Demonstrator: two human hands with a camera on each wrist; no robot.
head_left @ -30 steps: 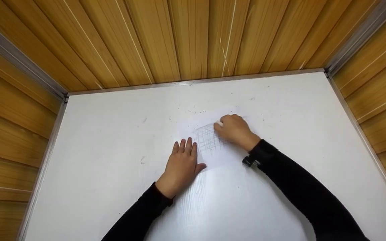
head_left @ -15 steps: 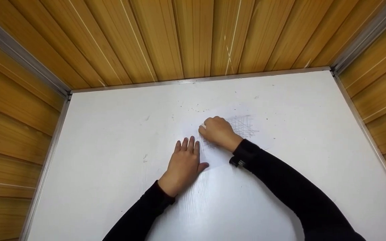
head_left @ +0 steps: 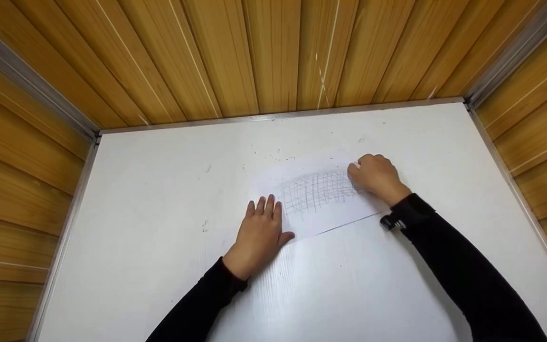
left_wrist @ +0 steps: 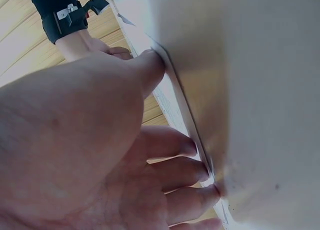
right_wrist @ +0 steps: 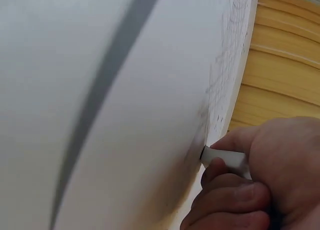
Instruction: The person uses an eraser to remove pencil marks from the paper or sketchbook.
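A white sheet of paper (head_left: pixel 344 213) bears a grid of crossing pencil lines (head_left: pixel 316 190). My left hand (head_left: pixel 259 232) lies flat at its left side, fingers straight and thumb spread, pressing the paper's edge; the left wrist view shows the fingertips (left_wrist: pixel 202 175) touching it. Over the right end of the grid, my right hand (head_left: pixel 375 178) pinches a small white eraser (right_wrist: pixel 227 159). Its darkened end touches the paper in the right wrist view. From the head view the eraser is mostly hidden by the fingers.
The paper lies on a white table (head_left: pixel 150 213). Dark crumbs (head_left: pixel 278 154) are scattered behind the sheet. Wood-patterned panels (head_left: pixel 273 57) rise along the back and both sides, with metal rails at the table's edges.
My right hand first swept left across the grid with the eraser, then moved right to the grid's far end, uncovering the pencil lines. The left hand has stayed in place.
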